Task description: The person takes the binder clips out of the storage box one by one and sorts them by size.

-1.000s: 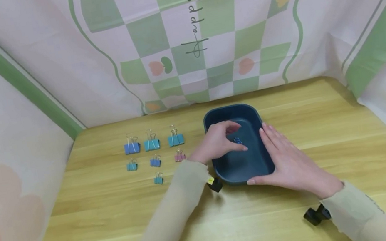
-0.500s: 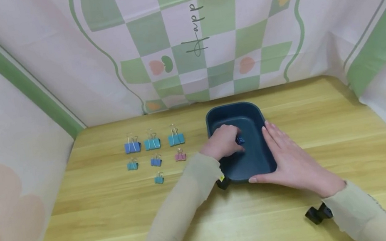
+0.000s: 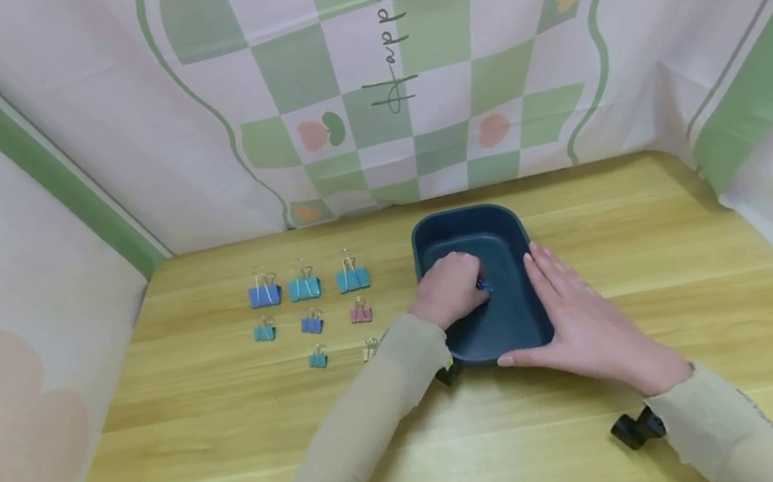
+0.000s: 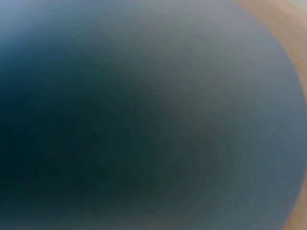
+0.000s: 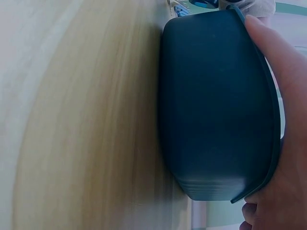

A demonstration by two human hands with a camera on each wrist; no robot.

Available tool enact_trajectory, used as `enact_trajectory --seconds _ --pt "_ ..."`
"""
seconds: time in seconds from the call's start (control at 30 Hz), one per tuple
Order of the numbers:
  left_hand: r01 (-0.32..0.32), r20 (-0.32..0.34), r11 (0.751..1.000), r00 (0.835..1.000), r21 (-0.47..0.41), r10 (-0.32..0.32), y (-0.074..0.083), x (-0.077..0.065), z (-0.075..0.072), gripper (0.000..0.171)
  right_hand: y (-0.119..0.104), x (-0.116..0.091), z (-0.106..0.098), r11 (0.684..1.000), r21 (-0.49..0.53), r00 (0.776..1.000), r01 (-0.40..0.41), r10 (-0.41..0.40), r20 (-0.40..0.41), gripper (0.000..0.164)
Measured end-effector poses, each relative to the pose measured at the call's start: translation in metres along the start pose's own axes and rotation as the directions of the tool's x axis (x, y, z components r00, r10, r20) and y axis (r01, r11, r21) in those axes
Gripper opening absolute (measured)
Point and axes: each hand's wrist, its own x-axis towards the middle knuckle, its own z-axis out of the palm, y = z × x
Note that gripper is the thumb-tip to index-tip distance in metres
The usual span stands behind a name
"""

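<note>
In the head view my left hand reaches inside the dark blue rectangular container, its thumb and fingers pinching a small blue item, apparently a binder clip mostly hidden by the fingers. The left wrist view holds only the blurred container wall. My right hand rests against the container's near right corner, with straight fingers along the right rim and the thumb at the front edge. From the right wrist, the thumb touches the rim of the container, which stands on the table.
Left of the container, binder clips stand in rows: large blue and teal ones behind, smaller teal, blue and pink ones before them. A pale clip sits beside the left sleeve. A patterned curtain hangs behind the table.
My left hand has moved right and down into the container, and its fingers have closed on the small blue item. The container has shifted slightly right. The pale clip has come into view.
</note>
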Motion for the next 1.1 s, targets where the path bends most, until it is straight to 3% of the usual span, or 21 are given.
enact_trajectory --seconds 0.17,0.4,0.67,1.1 --pt "-0.004 0.047 0.999 0.999 -0.052 0.007 0.0007 0.0008 -0.0019 0.021 -0.0002 0.0001 0.0 1.0 0.002 1.0 -0.005 0.005 0.008 0.138" --pt "-0.024 0.071 0.999 0.997 -0.047 0.027 0.0009 0.0009 -0.0015 0.024 -0.0005 0.0006 0.0005 1.0 -0.004 1.0 -0.004 0.004 0.006 0.139" --pt "-0.073 0.049 0.981 0.995 -0.182 0.083 -0.0024 0.0008 -0.0033 0.026 0.0 0.0003 0.001 1.0 0.004 1.0 -0.003 0.003 0.006 0.138" --pt "-0.115 0.118 0.978 0.984 -0.174 0.136 -0.004 0.0037 -0.0024 0.028 -0.0001 0.0007 0.0006 1.0 0.001 1.0 -0.003 0.003 0.009 0.137"
